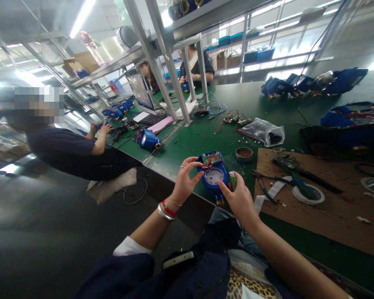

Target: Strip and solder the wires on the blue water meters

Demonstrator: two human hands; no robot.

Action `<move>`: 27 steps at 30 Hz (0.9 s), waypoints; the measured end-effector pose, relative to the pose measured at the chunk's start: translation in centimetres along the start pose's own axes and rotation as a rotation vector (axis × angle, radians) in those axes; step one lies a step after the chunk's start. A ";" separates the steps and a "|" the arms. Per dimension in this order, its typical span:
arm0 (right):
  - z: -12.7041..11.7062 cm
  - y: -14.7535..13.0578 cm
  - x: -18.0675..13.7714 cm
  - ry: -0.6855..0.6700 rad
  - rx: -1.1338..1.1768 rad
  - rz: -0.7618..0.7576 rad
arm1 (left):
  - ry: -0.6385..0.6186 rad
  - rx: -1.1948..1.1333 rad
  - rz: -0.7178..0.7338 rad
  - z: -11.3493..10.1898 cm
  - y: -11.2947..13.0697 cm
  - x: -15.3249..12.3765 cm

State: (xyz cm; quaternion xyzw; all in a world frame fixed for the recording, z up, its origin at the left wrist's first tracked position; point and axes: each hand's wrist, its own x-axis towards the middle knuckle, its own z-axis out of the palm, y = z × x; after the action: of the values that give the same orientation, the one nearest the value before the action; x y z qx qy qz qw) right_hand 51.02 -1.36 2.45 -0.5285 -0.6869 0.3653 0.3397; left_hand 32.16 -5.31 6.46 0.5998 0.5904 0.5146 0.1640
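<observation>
A blue water meter [210,190] with a round clear dial sits in front of me at the edge of the green table. Its upper box is uncovered, showing a green circuit board [212,158] and thin red and yellow wires. My left hand [187,179] grips the meter's left side, fingers near the wires. On the other side, my right hand [239,198] has its thumb at the dial and its fingers around a small green-and-white battery [232,180], held against the meter's side. A brass threaded end [220,201] points towards me.
To the right, cardboard [327,220] carries pliers [266,187], a green-handled tool [296,172] and a tape roll [308,194]. Beyond the meter are a small round tin [244,154], a plastic bag [263,132] and wired batteries [237,117]. A co-worker [59,145] works at left; metal shelf posts [171,62] rise ahead.
</observation>
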 end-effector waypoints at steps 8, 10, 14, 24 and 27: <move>0.3 -0.5 1.7 -0.131 0.052 -0.052 | -0.163 0.037 0.065 -0.8 -2.8 1.5; 0.6 -0.6 3.1 -0.141 0.044 -0.074 | -0.140 0.052 0.051 -1.1 -3.5 1.2; 0.5 -0.5 7.0 -0.223 0.021 -0.209 | -0.046 0.063 0.015 -1.0 -4.2 -0.2; -1.2 1.1 9.2 -0.007 -0.164 -0.339 | 0.104 0.195 0.107 3.5 -3.0 -2.3; -1.2 0.4 6.7 0.106 -0.084 -0.384 | 0.140 0.189 0.111 3.9 -3.1 -2.5</move>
State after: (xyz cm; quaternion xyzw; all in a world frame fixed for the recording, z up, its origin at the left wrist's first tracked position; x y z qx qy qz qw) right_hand 50.81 5.40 3.19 -0.4199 -0.7710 0.2366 0.4164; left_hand 34.23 -5.17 1.30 0.6069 0.6121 0.5056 0.0365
